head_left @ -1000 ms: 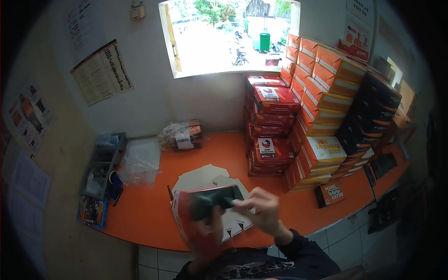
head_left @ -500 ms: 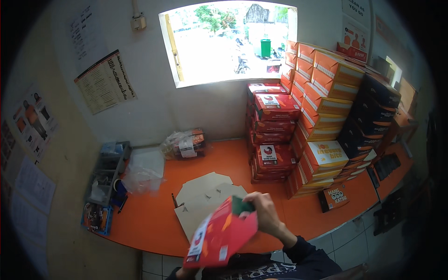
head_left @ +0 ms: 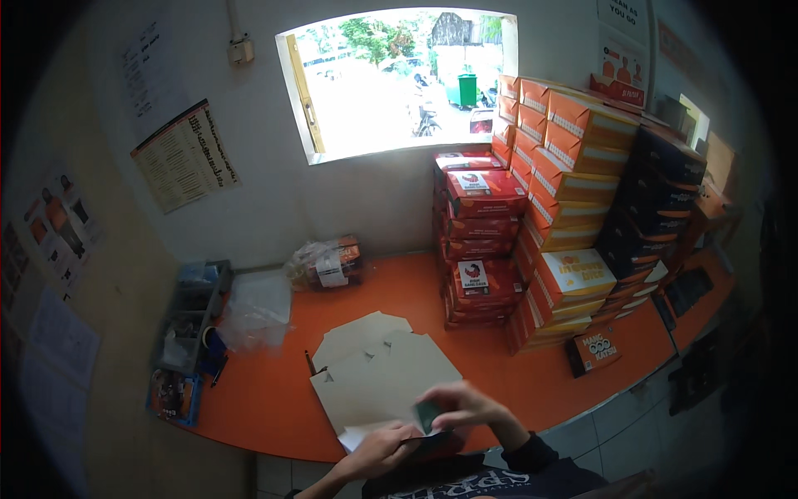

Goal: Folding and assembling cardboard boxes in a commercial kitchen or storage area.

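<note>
Close to my body at the table's front edge, both hands are on a flat carton blank (head_left: 355,436). Its pale inner side shows at the left, and a small dark green part sticks up by my right fingers. My left hand (head_left: 382,450) is closed on its near edge, knuckles up. The fingers of my right hand (head_left: 462,407) are bent and pinch the green part, slightly blurred. Most of the blank is hidden behind my hands or turned away. Just beyond lie several flat pale cardboard sheets (head_left: 384,370), with small cut flaps raised.
Red boxes (head_left: 484,224), orange-yellow boxes (head_left: 573,183) and dark boxes (head_left: 657,216) stand stacked at the right. One small dark box (head_left: 594,353) lies before them. Plastic-wrapped packs (head_left: 332,264), a clear bag (head_left: 253,312) and a grey divided tray (head_left: 195,299) occupy the left of the orange table (head_left: 249,399).
The red printed side of the blank has turned out of sight, and the blank has come lower and nearer to me. My left hand has come into view on it; my right hand has moved down.
</note>
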The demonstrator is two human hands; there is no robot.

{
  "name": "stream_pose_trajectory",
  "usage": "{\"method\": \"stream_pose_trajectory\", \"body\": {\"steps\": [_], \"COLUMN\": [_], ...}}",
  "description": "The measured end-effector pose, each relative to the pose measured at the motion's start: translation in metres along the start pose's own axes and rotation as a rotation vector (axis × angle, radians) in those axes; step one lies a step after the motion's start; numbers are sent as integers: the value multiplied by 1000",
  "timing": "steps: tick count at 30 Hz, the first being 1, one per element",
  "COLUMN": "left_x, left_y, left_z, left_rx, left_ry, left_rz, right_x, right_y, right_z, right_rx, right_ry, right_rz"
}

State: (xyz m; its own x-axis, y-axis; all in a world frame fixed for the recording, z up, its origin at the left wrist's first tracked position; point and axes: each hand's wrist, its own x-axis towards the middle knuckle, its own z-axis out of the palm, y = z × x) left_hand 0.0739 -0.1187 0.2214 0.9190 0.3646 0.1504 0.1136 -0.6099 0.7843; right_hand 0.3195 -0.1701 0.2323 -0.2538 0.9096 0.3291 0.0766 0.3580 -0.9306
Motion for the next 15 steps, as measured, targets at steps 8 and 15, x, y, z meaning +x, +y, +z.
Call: {"method": "stream_pose_trajectory", "body": {"steps": [8,15], "left_x": [12,35], "left_y": [13,22], "left_z": [-10,-11], "left_rx": [-696,-620], "left_ry": [-70,0], "left_rz": [-411,-219], "right_x": [29,42], "right_y": [-54,-70], "right_z": [-21,-12], "right_rx": [-565,-795], "right_ry": [-150,60], "right_rz": [-223,-503]}}
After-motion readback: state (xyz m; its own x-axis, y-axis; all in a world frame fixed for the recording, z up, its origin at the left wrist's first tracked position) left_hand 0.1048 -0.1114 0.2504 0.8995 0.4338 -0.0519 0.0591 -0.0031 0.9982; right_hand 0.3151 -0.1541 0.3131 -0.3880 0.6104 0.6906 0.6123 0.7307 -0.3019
